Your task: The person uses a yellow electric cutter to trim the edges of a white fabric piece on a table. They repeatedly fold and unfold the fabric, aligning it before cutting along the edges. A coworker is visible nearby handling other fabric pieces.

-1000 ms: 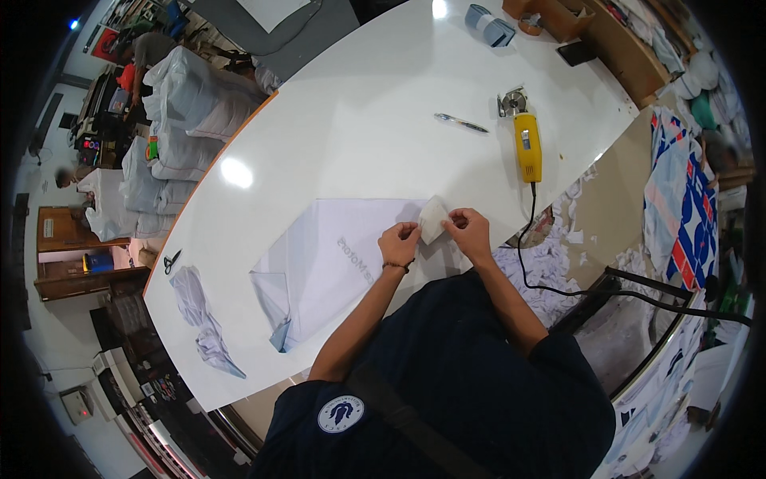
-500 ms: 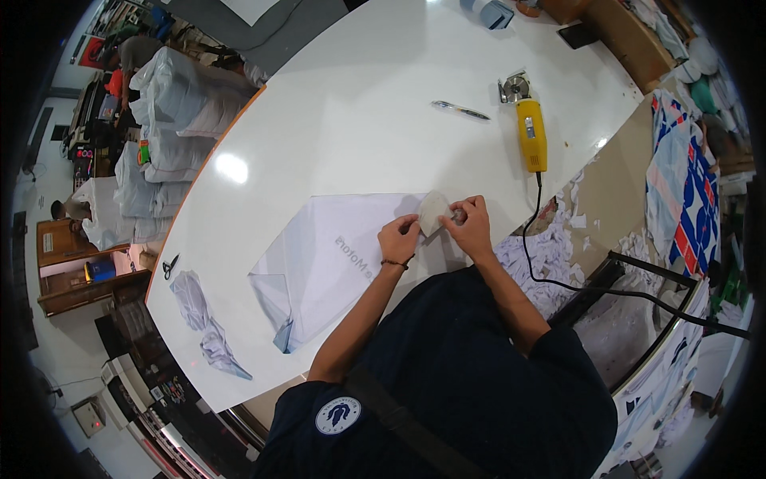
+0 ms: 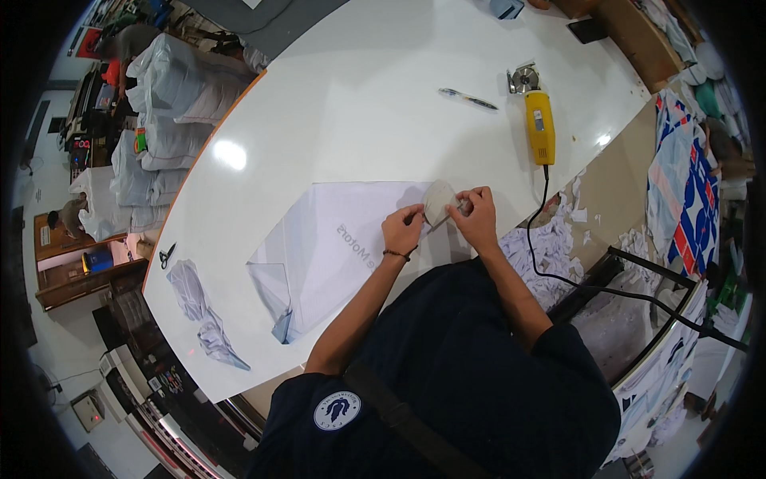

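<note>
My left hand (image 3: 403,230) is closed in a pinch at the left edge of a small pale grey rounded piece (image 3: 438,201), its material unclear. On the opposite edge, the thumb and fingers of my right hand (image 3: 477,219) pinch the same piece. It is held tilted over the right end of a white sheet of fabric (image 3: 319,231) with dark lettering. That sheet lies on the table, its left corner folded over and showing a bluish patch.
Beyond my right hand lies a yellow electric rotary cutter (image 3: 540,128), its black cord trailing off the white table (image 3: 263,152). A pen (image 3: 468,99) rests nearby. Scissors (image 3: 167,255) and a crumpled cloth (image 3: 199,311) lie far left. Scraps (image 3: 542,255) litter the floor at right.
The view has shifted slightly, so the table things sit a little differently in the picture. Both hands keep their pinch on the grey piece, with only a small shift of the fingers.
</note>
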Demonstrator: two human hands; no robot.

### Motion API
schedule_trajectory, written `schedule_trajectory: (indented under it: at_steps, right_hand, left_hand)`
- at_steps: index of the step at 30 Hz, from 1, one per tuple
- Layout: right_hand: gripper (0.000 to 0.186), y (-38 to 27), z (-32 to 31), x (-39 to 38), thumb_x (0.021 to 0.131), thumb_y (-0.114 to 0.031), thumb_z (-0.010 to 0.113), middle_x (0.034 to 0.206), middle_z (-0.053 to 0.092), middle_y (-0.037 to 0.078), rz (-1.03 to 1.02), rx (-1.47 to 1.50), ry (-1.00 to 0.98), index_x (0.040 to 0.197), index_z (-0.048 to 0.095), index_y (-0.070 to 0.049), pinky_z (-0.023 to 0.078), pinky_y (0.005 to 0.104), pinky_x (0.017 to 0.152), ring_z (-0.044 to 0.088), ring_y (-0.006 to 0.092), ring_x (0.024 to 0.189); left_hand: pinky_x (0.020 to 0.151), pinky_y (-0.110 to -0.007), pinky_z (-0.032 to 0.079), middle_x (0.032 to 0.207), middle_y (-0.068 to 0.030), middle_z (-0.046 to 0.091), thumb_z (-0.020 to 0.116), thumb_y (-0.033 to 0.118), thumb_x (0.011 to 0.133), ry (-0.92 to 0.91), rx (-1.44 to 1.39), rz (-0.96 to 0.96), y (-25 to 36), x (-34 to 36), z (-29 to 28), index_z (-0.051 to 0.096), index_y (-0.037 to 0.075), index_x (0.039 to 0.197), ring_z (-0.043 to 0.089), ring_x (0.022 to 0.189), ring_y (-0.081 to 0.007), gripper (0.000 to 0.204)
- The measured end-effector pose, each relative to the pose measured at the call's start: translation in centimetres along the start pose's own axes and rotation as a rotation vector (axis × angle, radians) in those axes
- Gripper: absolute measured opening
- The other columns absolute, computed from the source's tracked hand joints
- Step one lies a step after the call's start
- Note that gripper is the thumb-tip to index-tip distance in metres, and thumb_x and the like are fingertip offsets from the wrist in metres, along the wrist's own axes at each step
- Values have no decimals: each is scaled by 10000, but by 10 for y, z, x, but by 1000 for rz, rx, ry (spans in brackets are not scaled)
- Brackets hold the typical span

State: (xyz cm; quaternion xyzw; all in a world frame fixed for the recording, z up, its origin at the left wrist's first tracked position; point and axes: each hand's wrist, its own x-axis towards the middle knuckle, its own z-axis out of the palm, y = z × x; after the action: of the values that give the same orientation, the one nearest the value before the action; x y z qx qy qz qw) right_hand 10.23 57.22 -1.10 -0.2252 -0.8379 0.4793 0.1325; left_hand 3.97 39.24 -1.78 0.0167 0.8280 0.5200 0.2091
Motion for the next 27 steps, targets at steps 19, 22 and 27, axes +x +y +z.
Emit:
schedule_trajectory:
  at_steps: [19,22,27]
  right_hand:
    - [339,1,-12,55,798,-136,737,983,553,150,-48,-75,19,1101,665,-1,505,377,692,582,246,715]
    - [398,-1,-20,126,832,-105,699,1052,569,179,-201,-86,114,1211,611,-20,531,416,750,637,298,789]
    - [383,2,-13,196,870,-177,717,1143,558,197,-162,-545,38,1193,577,-26,565,446,819,675,359,988]
  left_hand:
    - [896,-375,546,1158,-144,594,579,2,812,-173,692,846,13,-11,18,611,-59,1094,568,1138,-313,290]
    - [882,-371,553,1143,-153,581,568,6,821,-186,699,770,16,-15,20,592,-62,1113,569,1126,-308,301]
    - [943,-320,544,1217,-178,541,585,36,811,-298,812,698,17,-15,25,571,-90,1167,525,1197,-300,378]
